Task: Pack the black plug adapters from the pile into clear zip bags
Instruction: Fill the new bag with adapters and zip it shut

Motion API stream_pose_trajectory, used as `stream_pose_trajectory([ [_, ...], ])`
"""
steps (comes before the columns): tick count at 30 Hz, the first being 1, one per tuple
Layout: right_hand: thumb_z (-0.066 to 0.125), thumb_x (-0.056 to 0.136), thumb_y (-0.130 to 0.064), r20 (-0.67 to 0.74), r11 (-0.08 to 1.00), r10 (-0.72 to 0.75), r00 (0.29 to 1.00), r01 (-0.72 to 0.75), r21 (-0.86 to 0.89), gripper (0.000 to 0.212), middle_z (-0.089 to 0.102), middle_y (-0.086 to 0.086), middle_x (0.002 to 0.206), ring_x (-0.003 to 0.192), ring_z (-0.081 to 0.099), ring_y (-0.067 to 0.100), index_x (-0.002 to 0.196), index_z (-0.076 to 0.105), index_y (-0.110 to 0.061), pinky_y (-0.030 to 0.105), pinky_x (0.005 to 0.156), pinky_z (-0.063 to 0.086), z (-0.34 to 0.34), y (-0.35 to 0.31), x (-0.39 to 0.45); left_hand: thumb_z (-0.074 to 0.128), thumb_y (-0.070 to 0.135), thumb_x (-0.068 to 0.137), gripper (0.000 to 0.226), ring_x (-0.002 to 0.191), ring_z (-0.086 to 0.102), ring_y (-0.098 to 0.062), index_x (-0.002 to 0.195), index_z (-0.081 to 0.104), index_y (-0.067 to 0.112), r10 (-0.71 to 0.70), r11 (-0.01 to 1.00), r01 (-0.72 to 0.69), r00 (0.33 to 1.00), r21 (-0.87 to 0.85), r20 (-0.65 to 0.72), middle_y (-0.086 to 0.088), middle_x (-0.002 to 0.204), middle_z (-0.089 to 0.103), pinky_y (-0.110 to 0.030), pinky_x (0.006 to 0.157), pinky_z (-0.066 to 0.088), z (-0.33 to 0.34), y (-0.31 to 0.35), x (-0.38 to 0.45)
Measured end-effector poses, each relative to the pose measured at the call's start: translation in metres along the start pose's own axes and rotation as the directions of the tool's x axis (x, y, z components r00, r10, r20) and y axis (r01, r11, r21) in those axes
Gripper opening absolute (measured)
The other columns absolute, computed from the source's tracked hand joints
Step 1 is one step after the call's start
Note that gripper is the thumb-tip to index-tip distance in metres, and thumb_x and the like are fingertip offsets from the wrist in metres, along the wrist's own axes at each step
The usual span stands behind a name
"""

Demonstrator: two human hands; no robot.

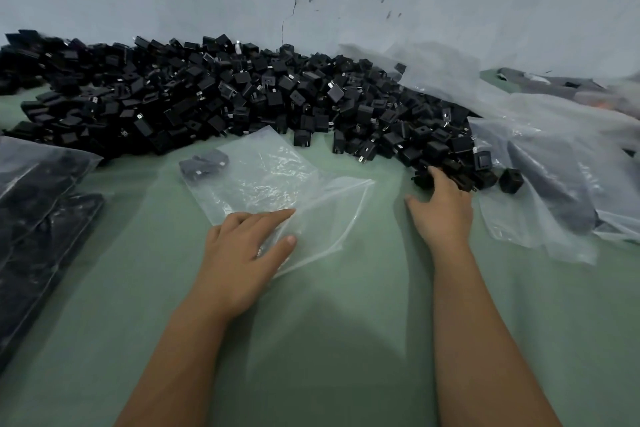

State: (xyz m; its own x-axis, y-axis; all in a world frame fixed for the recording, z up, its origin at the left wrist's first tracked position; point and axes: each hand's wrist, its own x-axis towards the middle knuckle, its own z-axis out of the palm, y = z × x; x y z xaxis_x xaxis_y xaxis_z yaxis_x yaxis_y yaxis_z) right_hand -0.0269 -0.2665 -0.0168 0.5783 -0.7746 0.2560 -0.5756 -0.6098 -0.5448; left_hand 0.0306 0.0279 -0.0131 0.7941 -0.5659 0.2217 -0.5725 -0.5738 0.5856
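Left hand (pixel 242 253) lies flat with fingers spread at the mouth of the clear zip bag (pixel 277 191), one adapter inside, while the right hand (pixel 441 204) curls over adapters (pixel 450 173) at the pile's (pixel 207 94) edge, seemingly gathering the next load to slip in.

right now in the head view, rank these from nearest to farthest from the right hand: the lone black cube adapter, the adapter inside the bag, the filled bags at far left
1. Lone cube adapter, just right of the right hand.
2. Adapter inside the clear bag, left, past the left hand.
3. Filled bags, at the far left edge.
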Motion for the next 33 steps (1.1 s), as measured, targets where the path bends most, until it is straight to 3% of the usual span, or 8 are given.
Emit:
stream_pose_trajectory([
  [8,0.07,0.08,-0.036,-0.074,0.994,-0.028,0.997,0.035,0.101,0.027,0.06,0.0,0.107,0.104,0.049,0.025,0.1,0.056,-0.023,0.034,0.084,0.039,0.004,-0.005,-0.003,0.019,0.074,0.076,0.069,0.129,0.029,-0.002,0.135,0.045,0.05,-0.031,0.999,0.03,0.999,0.027,0.014,0.028,0.131,0.05,-0.023,0.103,0.012,0.002,-0.002,0.001],
  [11,0.072,0.078,-0.039,-0.019,0.988,0.002,1.0,0.001,0.152,0.047,0.061,0.002,0.115,0.112,0.049,0.028,0.115,0.048,-0.022,0.039,0.093,0.039,0.004,-0.006,0.0,0.02,0.074,0.076,0.07,0.131,0.028,-0.003,0.136,0.045,0.049,-0.028,0.999,0.027,0.999,0.036,0.019,0.026,0.133,0.05,-0.024,0.103,0.012,0.002,-0.002,0.002],
  [14,0.066,0.079,-0.053,0.123,1.0,-0.026,0.992,0.027,-0.005,0.067,0.053,0.003,0.132,0.127,0.036,0.026,0.137,0.039,-0.031,0.038,0.101,0.027,0.006,-0.005,0.0,0.02,0.074,0.076,0.069,0.13,0.027,-0.001,0.136,0.044,0.049,-0.025,0.999,0.024,0.999,0.046,0.022,0.027,0.134,0.049,-0.023,0.102,0.01,0.003,-0.002,0.001],
  [19,0.069,0.077,-0.046,0.104,0.99,-0.111,0.988,0.101,0.096,0.04,0.058,-0.008,0.116,0.116,0.042,0.019,0.109,0.048,-0.035,0.031,0.087,0.024,0.012,-0.016,-0.005,0.02,0.074,0.075,0.07,0.129,0.027,0.001,0.137,0.043,0.049,-0.023,0.999,0.022,1.0,0.05,0.021,0.027,0.136,0.047,-0.023,0.103,0.01,0.003,-0.002,0.001],
  [23,0.066,0.079,-0.043,0.134,0.955,-0.208,0.969,0.171,0.243,0.057,0.056,-0.017,0.097,0.101,0.049,0.011,0.13,0.045,-0.036,0.032,0.093,0.031,0.013,-0.03,-0.012,0.02,0.075,0.075,0.071,0.13,0.027,0.0,0.137,0.043,0.049,-0.022,0.998,0.021,1.0,0.056,0.022,0.026,0.137,0.047,-0.024,0.104,0.011,0.003,-0.002,0.001],
  [26,0.052,0.075,-0.041,0.148,0.948,-0.249,0.957,0.209,0.239,0.045,0.054,-0.014,0.077,0.09,0.043,-0.004,0.12,0.056,-0.041,0.028,0.086,0.018,0.018,-0.038,-0.019,0.02,0.075,0.075,0.071,0.13,0.026,0.0,0.137,0.042,0.05,-0.026,0.998,0.024,0.999,0.057,0.028,0.026,0.138,0.046,-0.024,0.104,0.01,0.003,-0.002,0.002],
  [29,0.054,0.077,-0.025,0.052,0.932,-0.255,0.966,0.232,0.277,0.042,0.052,-0.017,0.098,0.107,0.039,0.0,0.115,0.058,-0.043,0.023,0.087,0.012,0.02,-0.044,-0.023,0.02,0.074,0.075,0.071,0.131,0.025,-0.001,0.137,0.042,0.049,-0.028,0.998,0.026,0.999,0.055,0.026,0.026,0.136,0.047,-0.023,0.104,0.01,0.003,-0.003,0.002],
  [33,0.056,0.085,-0.021,0.185,0.913,-0.392,0.901,0.358,0.194,0.052,0.045,-0.02,0.135,0.126,0.029,0.004,0.129,0.051,-0.048,0.024,0.098,0.007,0.024,-0.044,-0.023,0.02,0.074,0.075,0.072,0.133,0.024,-0.004,0.138,0.042,0.047,-0.022,0.998,0.02,1.0,0.055,0.022,0.028,0.134,0.047,-0.025,0.106,0.011,0.003,-0.002,0.002],
])
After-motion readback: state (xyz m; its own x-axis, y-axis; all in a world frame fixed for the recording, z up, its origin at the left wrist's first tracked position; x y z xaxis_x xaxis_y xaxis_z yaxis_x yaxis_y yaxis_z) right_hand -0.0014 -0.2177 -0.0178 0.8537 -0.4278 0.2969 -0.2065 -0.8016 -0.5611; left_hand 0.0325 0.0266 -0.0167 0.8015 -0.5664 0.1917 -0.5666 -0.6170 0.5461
